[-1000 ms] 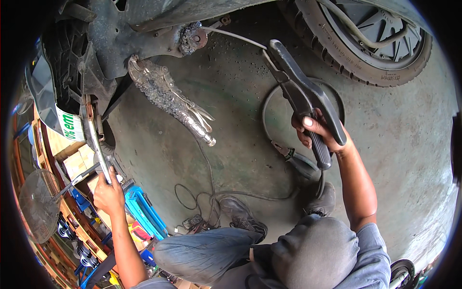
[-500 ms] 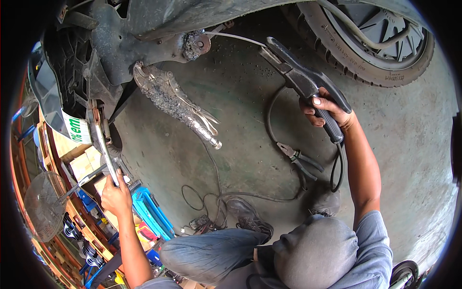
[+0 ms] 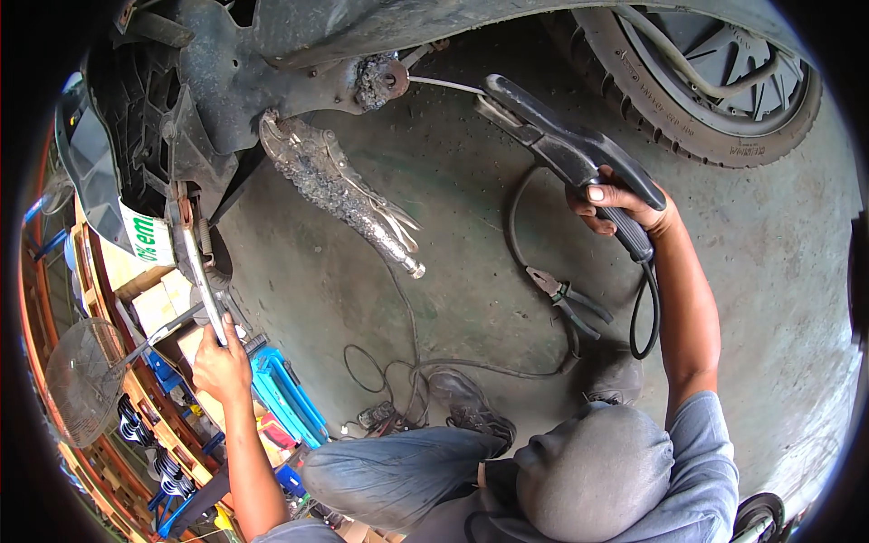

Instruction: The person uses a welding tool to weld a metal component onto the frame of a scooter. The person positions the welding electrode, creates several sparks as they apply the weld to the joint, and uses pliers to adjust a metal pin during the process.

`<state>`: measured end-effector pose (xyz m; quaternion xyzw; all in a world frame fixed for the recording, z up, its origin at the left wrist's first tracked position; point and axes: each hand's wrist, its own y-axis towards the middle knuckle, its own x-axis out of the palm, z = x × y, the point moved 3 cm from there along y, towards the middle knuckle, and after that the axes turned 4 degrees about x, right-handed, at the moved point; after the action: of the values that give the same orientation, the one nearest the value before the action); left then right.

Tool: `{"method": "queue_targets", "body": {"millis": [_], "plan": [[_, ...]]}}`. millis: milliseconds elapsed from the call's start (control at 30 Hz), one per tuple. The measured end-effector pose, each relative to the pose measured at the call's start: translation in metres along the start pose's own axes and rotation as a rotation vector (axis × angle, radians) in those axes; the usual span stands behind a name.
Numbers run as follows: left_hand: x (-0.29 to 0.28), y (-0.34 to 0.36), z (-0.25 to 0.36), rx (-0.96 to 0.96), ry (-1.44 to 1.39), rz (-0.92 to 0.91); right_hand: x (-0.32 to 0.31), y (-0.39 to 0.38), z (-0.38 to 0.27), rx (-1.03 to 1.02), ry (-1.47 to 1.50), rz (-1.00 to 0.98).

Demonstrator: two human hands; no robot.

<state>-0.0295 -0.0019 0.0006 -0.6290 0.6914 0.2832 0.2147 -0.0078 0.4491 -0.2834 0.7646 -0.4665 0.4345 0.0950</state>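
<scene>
Right hand (image 3: 617, 210) raised at the end of a nearly straight right arm, fingers curled tight in a full grip, thumb pointing left. Left hand (image 3: 222, 366) lower on the left, arm bent, fist closed with knuckles up.

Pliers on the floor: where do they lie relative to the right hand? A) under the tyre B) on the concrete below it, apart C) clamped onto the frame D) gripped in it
B: the pliers lie loose on the concrete floor, below the right hand, which grips the black welding holder and does not touch them.
</scene>
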Motion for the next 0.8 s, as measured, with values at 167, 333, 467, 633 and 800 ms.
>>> {"method": "queue_targets", "body": {"millis": [167,333,467,633,800], "plan": [[0.001,0.000,-0.002,-0.001,0.002,0.002,-0.002,-0.015,0.011,0.012,0.078,0.014],[0.002,0.000,0.000,-0.011,-0.021,-0.017,-0.015,-0.021,0.027,0.028,0.128,0.018],[0.000,0.000,0.000,0.003,-0.019,-0.001,-0.012,-0.024,0.025,0.007,0.147,0.012],[0.001,-0.001,0.001,-0.012,-0.031,-0.009,-0.009,-0.020,0.018,0.007,0.134,0.034],[0.001,0.001,-0.002,-0.026,-0.034,-0.048,-0.009,-0.023,0.011,0.042,0.101,0.082]]}}
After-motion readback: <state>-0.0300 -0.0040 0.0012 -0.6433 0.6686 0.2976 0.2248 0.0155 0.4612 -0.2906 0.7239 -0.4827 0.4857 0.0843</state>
